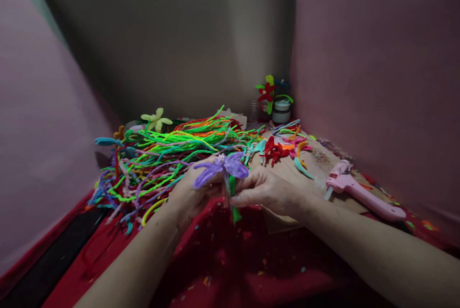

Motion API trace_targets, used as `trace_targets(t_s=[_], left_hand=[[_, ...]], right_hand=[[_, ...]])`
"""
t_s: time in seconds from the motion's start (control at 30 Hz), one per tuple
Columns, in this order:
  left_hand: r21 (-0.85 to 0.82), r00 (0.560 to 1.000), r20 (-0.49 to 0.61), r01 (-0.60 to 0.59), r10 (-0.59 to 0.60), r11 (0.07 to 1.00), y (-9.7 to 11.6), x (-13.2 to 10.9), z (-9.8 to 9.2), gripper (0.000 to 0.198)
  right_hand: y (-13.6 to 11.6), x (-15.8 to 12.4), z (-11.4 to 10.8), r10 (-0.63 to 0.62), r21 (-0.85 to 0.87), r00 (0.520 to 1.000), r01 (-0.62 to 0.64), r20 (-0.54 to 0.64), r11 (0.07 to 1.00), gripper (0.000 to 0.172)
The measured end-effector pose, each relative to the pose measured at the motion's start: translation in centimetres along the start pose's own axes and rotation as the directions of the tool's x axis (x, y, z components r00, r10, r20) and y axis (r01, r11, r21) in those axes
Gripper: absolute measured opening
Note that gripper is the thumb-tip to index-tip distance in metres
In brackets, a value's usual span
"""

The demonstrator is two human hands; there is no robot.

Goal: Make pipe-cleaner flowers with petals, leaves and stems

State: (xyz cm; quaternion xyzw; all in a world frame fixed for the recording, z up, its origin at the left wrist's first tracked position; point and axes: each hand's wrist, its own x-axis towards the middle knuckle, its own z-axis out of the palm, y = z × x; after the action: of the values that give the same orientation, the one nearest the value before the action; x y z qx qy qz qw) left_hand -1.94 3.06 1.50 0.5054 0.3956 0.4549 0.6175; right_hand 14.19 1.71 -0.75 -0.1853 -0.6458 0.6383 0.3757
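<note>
A purple pipe-cleaner flower with a pale beaded centre is held up between my hands, above the near side of the table. My left hand is closed behind its petals, with most of the fingertips hidden by the flower. Closed in a pinch, my right hand grips a green pipe-cleaner piece just below the bloom. A thin, partly see-through stalk runs down beside the green piece; its exact kind is unclear.
A heap of colourful pipe cleaners spreads behind my hands. To the right, a pink glue gun lies by a board bearing red pipe-cleaner petals. Finished flowers stand near a small lidded jar. Scraps dot the red cloth.
</note>
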Motion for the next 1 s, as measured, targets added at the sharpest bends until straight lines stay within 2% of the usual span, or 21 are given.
trace_targets(t_s=[0.13,0.27,0.43,0.5,0.6,0.7,0.8,0.9,1.0], left_hand=[[-0.072,0.998,0.003,0.057,-0.057,0.996,-0.1,0.6,-0.5,0.028],[-0.053,0.998,-0.053,-0.039,0.036,0.998,0.0,0.6,-0.5,0.024],[0.236,0.977,0.005,-0.211,0.215,0.949,-0.3,-0.3,1.0,0.022],[0.345,0.96,0.038,-0.274,0.278,0.898,-0.9,-0.5,1.6,0.023],[0.518,0.909,-0.003,-0.355,0.417,0.778,-2.0,-0.5,1.9,0.022],[0.667,0.844,-0.04,-0.377,0.535,0.643,-2.7,-0.5,1.7,0.021],[0.756,0.799,-0.029,-0.376,0.601,0.536,-2.9,-0.4,1.5,0.008],[0.747,0.805,-0.013,-0.386,0.593,0.54,-3.0,-0.3,1.5,0.005],[0.696,0.822,-0.003,-0.407,0.57,0.591,-2.9,-0.3,1.6,0.009]], right_hand=[[-0.2,0.6,0.0,-0.118,0.115,0.985,0.132,-0.124,0.985,0.018],[-0.4,1.0,-0.3,-0.132,0.176,0.932,0.2,-0.337,0.964,0.013],[-0.2,1.1,-0.4,-0.128,0.179,0.84,0.257,-0.526,0.95,0.015],[-0.1,1.1,-0.2,-0.117,0.175,0.82,0.255,-0.56,0.951,0.014],[0.2,1.3,0.1,-0.159,0.165,0.812,0.298,-0.561,0.94,0.012],[0.5,1.6,0.4,-0.211,0.149,0.794,0.353,-0.569,0.924,0.009],[0.9,1.7,0.5,-0.225,0.12,0.775,0.36,-0.591,0.925,0.007],[1.1,1.8,0.5,-0.219,0.069,0.754,0.33,-0.62,0.941,0.009],[1.2,1.8,0.5,-0.168,0.1,0.765,0.29,-0.622,0.952,0.011]])
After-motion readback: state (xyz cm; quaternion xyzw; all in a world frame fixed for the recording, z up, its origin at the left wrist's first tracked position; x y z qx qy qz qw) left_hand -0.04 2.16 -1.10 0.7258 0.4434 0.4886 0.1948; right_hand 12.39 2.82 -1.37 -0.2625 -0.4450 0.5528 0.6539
